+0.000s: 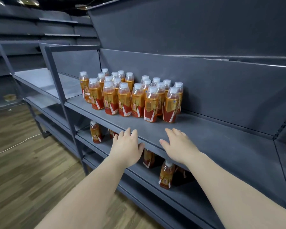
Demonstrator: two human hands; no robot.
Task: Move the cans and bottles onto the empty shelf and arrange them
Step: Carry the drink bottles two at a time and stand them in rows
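risk, topple: the bottle cluster is packed upright, cap to cap, just beyond both sets of fingertips; if the rear rows are reached over the front row, a tall narrow bottle could be clipped and a domino set off (judgement)
risk, roll: a tipped bottle is seen lying on its side, beyond and to the left of the left hand; it could be nudged toward the shelf lip
risk, blind reach: the lower-shelf bottles sit directly beneath the palms, half hidden by the top shelf; one could be grabbed badly or knocked over
left hand: palm down, fingers straight and slightly spread over the front lip; thumb at the lip edge; contact with the lip cannot be told
right hand: palm down, fingers fanned, flat over bare shelf just beside the left
grip state: both released; nothing is held
task things: bottles ahead of and below the hands; no cans are seen
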